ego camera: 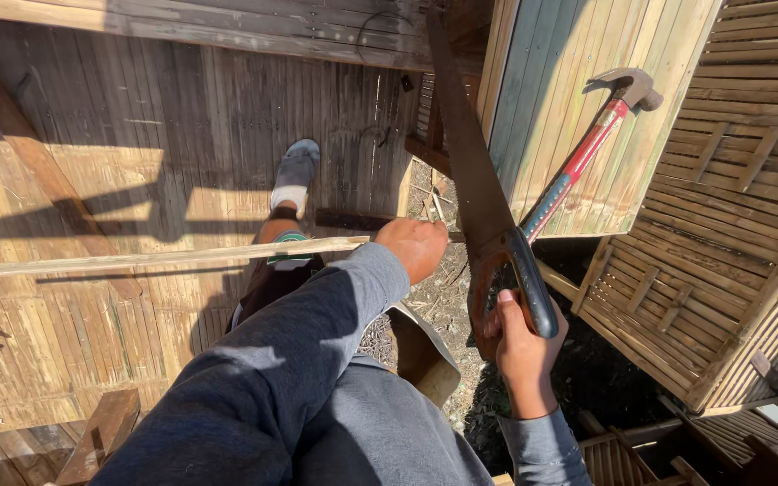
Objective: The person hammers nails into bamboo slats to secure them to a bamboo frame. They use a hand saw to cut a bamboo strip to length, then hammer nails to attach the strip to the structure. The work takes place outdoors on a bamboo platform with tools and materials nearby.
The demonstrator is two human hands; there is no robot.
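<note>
The left hand (416, 247) is closing around the end of a long thin stick (155, 257), with the fingers curled over it, so it is gripping the stick firmly. The stick is running to the left, almost level, above the bamboo floor (92, 180) and across the person's leg. The right hand (520, 346) is wrapping its fingers around the dark handle of a saw (470, 171). The rusty blade is pointing up and away from the person, and it is standing just beside the left hand, near the end of the stick. I cannot tell if the blade is touching the stick.

A hammer (587, 148) with a red handle is leaning against a pale bamboo panel (569, 90), just to the right of the saw. The person's foot in a grey sandal (295, 171) is resting on the floor, beyond the stick. A slatted frame (731, 207) is lying on the right side. Strong sunlight is falling on the floor and the grey sleeves.
</note>
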